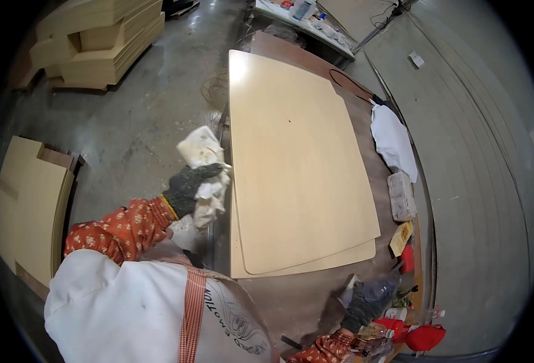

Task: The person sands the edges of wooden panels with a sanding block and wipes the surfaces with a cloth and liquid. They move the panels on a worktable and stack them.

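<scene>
My left hand, in a dark grey knit glove, is closed on a crumpled white rag with yellowish stains, beside the left edge of a pale wood-coloured panel. That panel has rounded corners and a small dark spot, and lies flat over another panel whose edge shows at the near side. At the lower right my right hand, gloved alike, is closed round what looks like a clear plastic bottle. Motion blurs its fingers somewhat.
Along the table's right side lie a white cloth, a clear plastic box, a yellow block and a red cloth among several bottles. Stacked panels stand on the floor at far left and left.
</scene>
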Motion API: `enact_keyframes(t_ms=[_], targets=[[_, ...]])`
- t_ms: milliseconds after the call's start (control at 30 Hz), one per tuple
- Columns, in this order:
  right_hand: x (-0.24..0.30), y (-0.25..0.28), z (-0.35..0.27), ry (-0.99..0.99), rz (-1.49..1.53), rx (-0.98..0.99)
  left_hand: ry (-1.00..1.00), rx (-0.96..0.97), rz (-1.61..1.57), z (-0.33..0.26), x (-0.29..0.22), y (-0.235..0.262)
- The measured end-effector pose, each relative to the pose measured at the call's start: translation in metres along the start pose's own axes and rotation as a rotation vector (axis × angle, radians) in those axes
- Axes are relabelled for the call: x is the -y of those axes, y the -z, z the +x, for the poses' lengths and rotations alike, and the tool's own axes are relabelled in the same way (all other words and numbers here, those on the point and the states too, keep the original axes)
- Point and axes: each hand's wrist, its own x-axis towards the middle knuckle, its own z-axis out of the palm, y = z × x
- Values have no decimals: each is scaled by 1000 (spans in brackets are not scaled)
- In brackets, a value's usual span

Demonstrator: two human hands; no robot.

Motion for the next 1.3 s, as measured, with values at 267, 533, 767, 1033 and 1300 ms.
enact_keyframes(t_ms=[267,533,767,1033,1300], targets=[[183,-70,27,623,33,435,285,111,-346,30,19,0],[218,-165,17,1081,-103,622,116,-48,-166,13,21,8],[275,-196,21,999,186,916,8,-193,168,10,6,17],[297,-189,21,990,-72,942,176,-18,-161,19,4,28],[272,-185,-9,884,-392,1084,122,139,163,0,19,44]])
